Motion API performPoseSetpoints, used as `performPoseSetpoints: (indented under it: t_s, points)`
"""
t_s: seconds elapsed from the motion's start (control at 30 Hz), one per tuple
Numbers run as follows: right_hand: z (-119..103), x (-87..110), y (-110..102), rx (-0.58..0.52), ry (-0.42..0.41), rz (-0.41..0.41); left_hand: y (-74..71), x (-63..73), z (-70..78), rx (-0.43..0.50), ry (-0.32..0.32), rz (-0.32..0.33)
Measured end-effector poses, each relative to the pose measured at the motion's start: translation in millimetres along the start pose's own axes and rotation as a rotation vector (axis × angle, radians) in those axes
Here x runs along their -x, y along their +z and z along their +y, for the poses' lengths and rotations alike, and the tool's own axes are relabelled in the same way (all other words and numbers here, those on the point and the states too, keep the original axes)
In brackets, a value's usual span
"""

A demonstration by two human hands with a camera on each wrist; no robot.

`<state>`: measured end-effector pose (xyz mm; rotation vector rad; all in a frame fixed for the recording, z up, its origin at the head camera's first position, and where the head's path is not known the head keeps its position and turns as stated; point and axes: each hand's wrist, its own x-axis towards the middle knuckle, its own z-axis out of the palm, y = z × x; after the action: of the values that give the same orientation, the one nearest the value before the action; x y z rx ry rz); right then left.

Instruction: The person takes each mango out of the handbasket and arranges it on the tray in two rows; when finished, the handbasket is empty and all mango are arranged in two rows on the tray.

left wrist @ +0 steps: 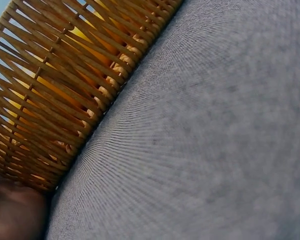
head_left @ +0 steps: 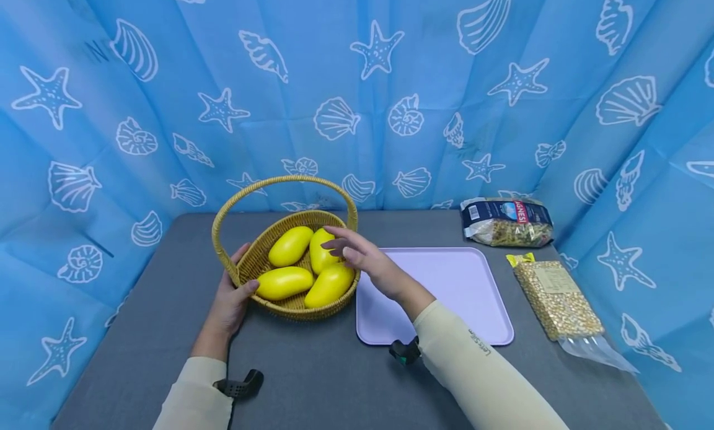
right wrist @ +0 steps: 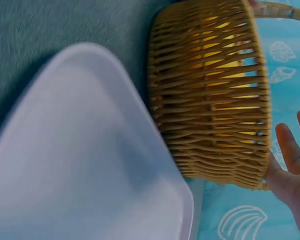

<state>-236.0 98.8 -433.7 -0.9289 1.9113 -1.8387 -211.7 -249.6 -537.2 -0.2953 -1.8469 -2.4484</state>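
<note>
A wicker basket with a tall arched handle stands on the left half of the table, holding several yellow mangoes. My left hand grips the basket's left side, thumb over the rim and fingers along the outside; only a dark piece of that hand shows in the left wrist view. Over the right rim and the right-hand mangoes hovers my right hand, fingers extended and nothing held. From the right wrist, the spread fingers of this hand show beside the basket rim.
A pale purple tray lies right of the basket, close to it. Farther right are a dark-labelled AGNESI pasta bag and a clear vacuum pack of pale kernels. Blue shell-print curtain surrounds the grey table.
</note>
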Motion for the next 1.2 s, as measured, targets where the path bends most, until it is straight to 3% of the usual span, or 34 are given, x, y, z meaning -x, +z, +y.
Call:
performPoseSetpoints:
  t_s: [0.23,0.5,0.63,0.9,1.2]
  points:
    - [3.0,-13.0,8.4,0.196,0.079,-0.119,-1.9,1.5,-0.1,0.002,0.002,-0.019]
    - [0.4,-27.7,17.6,0.642,0.176,-0.333,-5.0,1.3,-1.5,0.018,0.037,-0.048]
    - [0.6,-36.5,21.8,0.785,0.211,-0.405,-6.9,1.0,-1.8,0.017,0.017,-0.059]
    - [3.3,-45.3,31.3,0.890,0.262,-0.439,-9.1,2.1,-0.8,-0.007,-0.003,-0.091]
    - [3.0,-41.8,30.1,0.840,0.232,-0.362,-13.1,2.4,2.5,-0.004,-0.031,-0.143]
